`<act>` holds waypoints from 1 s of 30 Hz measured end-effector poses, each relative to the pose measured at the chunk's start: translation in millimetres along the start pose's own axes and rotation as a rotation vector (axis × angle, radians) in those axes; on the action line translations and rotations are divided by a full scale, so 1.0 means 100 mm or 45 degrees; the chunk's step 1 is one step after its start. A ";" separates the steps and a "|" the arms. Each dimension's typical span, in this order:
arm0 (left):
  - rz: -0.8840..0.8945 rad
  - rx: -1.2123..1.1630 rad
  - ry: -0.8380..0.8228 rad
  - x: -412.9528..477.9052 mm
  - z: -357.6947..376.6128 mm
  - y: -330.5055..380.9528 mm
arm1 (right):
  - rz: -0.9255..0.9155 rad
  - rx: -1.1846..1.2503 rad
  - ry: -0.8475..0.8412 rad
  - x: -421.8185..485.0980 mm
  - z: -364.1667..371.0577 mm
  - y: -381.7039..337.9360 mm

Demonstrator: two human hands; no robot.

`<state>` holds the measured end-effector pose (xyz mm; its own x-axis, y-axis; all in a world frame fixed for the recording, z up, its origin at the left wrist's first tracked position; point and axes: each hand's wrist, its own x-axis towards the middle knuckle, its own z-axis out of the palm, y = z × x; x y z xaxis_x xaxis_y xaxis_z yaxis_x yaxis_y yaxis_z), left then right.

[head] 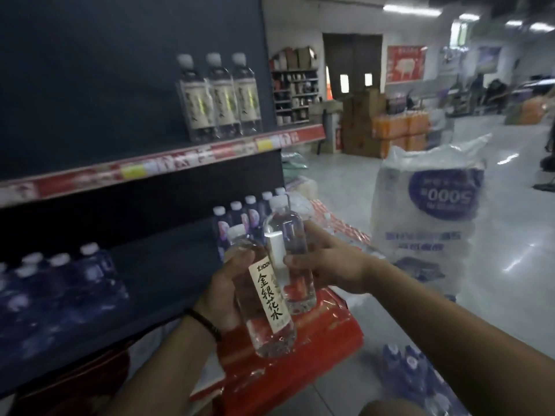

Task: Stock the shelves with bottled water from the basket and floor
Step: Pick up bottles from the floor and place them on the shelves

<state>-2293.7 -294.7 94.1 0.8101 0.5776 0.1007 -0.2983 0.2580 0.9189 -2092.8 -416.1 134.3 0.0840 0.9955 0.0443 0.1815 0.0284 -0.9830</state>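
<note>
My left hand (pixel 223 291) grips a clear water bottle with a cream label (pixel 264 298), tilted, in front of the dark shelf unit. My right hand (pixel 327 262) holds a second clear bottle (pixel 289 253) upright, right beside the first. Three bottles of the same kind (pixel 220 99) stand in a row on the upper shelf (pixel 162 163), at its right end. The lower shelf (pixel 168 265) carries blue-labelled bottles (pixel 57 283) on the left and more (pixel 240 217) at its right end.
Red shrink-wrapped packs (pixel 300 355) lie on the floor below my hands. A tall stack of white wrapped water packs (pixel 429 211) stands to the right, and a pack of blue bottles (pixel 411 376) lies at the lower right. Cartons and orange packs (pixel 399 130) fill the far aisle.
</note>
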 end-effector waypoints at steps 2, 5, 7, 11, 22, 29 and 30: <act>0.057 0.084 0.090 -0.19 0.01 0.39 | -0.098 -0.008 0.026 0.10 0.19 -0.25; 0.115 0.219 0.291 -0.47 0.07 0.96 | -0.223 -0.002 0.124 0.23 0.52 -0.69; 0.164 0.324 0.395 -0.67 0.14 1.31 | -0.308 -0.008 0.156 0.32 0.74 -0.98; 0.372 0.533 0.654 -1.02 0.09 1.92 | -0.480 -0.036 0.100 0.60 1.17 -1.49; 0.872 0.738 1.168 -1.44 -0.93 3.55 | -0.659 0.043 0.156 1.89 2.45 -2.45; 0.973 1.039 1.436 -1.49 -1.65 4.02 | -0.716 -0.044 0.200 2.66 3.00 -2.81; 0.981 1.078 1.490 -1.49 -1.73 4.05 | -0.729 -0.051 0.196 2.73 3.08 -2.85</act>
<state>-2622.6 -141.7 385.6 -0.3094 0.7008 0.6428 0.2376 -0.5976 0.7658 -2423.9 -125.0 371.8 0.1021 0.7979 0.5940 0.2762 0.5509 -0.7875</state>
